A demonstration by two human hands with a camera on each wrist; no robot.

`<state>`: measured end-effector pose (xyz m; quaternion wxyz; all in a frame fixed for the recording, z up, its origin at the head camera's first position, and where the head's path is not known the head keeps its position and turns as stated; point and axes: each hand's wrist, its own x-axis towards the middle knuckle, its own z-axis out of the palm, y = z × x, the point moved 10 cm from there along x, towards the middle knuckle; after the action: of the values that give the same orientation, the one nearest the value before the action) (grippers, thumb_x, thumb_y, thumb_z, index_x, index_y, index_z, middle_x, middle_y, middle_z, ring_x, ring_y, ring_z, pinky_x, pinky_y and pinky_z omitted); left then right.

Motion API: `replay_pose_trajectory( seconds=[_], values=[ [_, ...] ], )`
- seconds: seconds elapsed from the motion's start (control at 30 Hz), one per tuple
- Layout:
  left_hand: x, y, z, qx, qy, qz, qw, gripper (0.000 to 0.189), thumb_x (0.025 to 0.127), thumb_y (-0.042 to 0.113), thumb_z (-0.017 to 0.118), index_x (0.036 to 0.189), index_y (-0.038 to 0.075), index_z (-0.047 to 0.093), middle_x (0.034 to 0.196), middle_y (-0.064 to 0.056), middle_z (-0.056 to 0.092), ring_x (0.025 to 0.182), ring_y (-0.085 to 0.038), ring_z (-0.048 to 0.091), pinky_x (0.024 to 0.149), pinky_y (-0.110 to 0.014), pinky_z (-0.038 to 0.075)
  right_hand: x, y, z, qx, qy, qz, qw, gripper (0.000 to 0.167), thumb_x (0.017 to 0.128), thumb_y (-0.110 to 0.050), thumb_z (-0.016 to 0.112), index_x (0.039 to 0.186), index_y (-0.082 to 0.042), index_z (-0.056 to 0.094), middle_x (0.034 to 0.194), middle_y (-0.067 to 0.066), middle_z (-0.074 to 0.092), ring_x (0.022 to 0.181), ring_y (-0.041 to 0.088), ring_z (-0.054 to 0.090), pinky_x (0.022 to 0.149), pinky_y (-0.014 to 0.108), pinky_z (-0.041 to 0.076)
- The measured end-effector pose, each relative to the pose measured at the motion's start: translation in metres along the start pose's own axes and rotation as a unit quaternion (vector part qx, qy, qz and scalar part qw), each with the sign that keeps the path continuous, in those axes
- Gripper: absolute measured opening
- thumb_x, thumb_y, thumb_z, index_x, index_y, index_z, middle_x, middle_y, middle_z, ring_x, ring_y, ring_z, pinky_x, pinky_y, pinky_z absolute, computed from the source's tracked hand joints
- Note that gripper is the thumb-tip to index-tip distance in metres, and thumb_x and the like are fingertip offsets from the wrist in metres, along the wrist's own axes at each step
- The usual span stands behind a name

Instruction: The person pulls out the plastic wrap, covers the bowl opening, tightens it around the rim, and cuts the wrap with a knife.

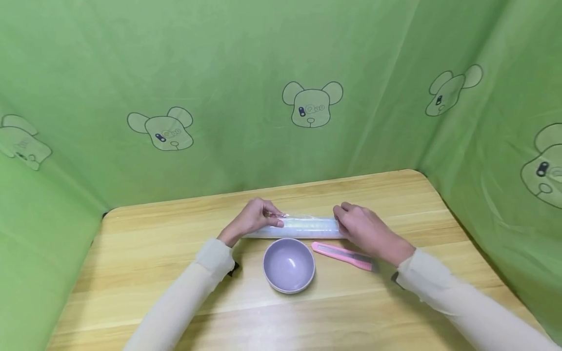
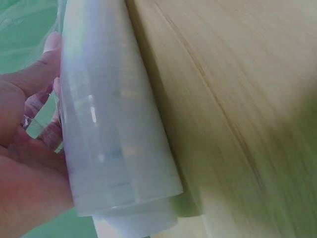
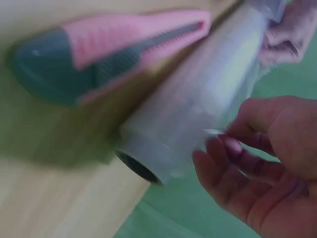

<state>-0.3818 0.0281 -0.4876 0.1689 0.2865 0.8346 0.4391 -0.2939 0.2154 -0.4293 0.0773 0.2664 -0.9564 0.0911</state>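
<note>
A roll of clear cling film (image 1: 311,230) lies crosswise on the wooden table. My left hand (image 1: 255,217) is at its left part, pinching the loose film between thumb and fingers along the far side. Thin wrinkled film shows around those fingers in the left wrist view, beside the roll (image 2: 111,109). At the right end, my right hand (image 1: 363,230) pinches the film's edge with thumb and forefinger; the right wrist view shows this hand (image 3: 267,158) beside the roll's open core. A light purple bowl (image 1: 289,265) stands just in front of the roll.
A pink and grey utility knife (image 1: 342,255) lies right of the bowl, close to the roll and below my right hand. The table (image 1: 175,234) has a green curtain (image 1: 246,156) with bear-face prints behind it and along both sides.
</note>
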Motion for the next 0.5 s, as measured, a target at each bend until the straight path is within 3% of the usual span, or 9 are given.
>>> replay_pose_trajectory(
  seconds=[0.17, 0.33, 0.4, 0.5],
  values=[
    [-0.001, 0.004, -0.002, 0.012, 0.005, 0.001, 0.9999, 0.022, 0.08, 0.013, 0.087, 0.101, 0.009, 0.081, 0.091, 0.0, 0.074, 0.079, -0.013, 0.059, 0.07, -0.025, 0.052, 0.007, 0.013, -0.005, 0.08, -0.032, 0.007, 0.9963, 0.013, 0.094, 0.006, 0.064, 0.089, -0.006, 0.061, 0.074, -0.003, 0.054, 0.064, 0.011, 0.05, 0.056, 0.026, 0.051],
    [-0.001, 0.003, -0.002, 0.006, 0.007, -0.007, 0.9999, 0.022, 0.079, 0.012, 0.087, 0.101, 0.01, 0.081, 0.09, 0.001, 0.074, 0.077, -0.014, 0.057, 0.067, -0.023, 0.05, 0.011, 0.032, 0.003, 0.175, -0.05, 0.042, 0.9824, 0.011, 0.095, 0.004, 0.062, 0.095, -0.006, 0.064, 0.075, -0.005, 0.058, 0.066, 0.009, 0.051, 0.057, 0.025, 0.05],
    [-0.002, 0.002, -0.001, 0.004, 0.004, -0.012, 0.9999, 0.022, 0.079, 0.013, 0.087, 0.1, 0.011, 0.081, 0.092, 0.001, 0.075, 0.076, -0.014, 0.056, 0.066, -0.022, 0.049, 0.007, 0.031, 0.007, 0.186, -0.054, 0.039, 0.9803, 0.015, 0.093, 0.005, 0.062, 0.1, -0.008, 0.063, 0.075, -0.006, 0.056, 0.066, 0.009, 0.051, 0.057, 0.024, 0.05],
    [-0.002, 0.001, 0.002, 0.002, -0.003, -0.017, 0.9999, 0.021, 0.079, 0.012, 0.087, 0.1, 0.011, 0.081, 0.096, 0.001, 0.076, 0.076, -0.014, 0.055, 0.064, -0.021, 0.048, 0.0, 0.019, 0.011, 0.151, -0.05, -0.001, 0.9872, 0.022, 0.09, 0.007, 0.062, 0.102, -0.012, 0.06, 0.08, -0.007, 0.052, 0.067, 0.009, 0.049, 0.058, 0.023, 0.05]
  ],
)
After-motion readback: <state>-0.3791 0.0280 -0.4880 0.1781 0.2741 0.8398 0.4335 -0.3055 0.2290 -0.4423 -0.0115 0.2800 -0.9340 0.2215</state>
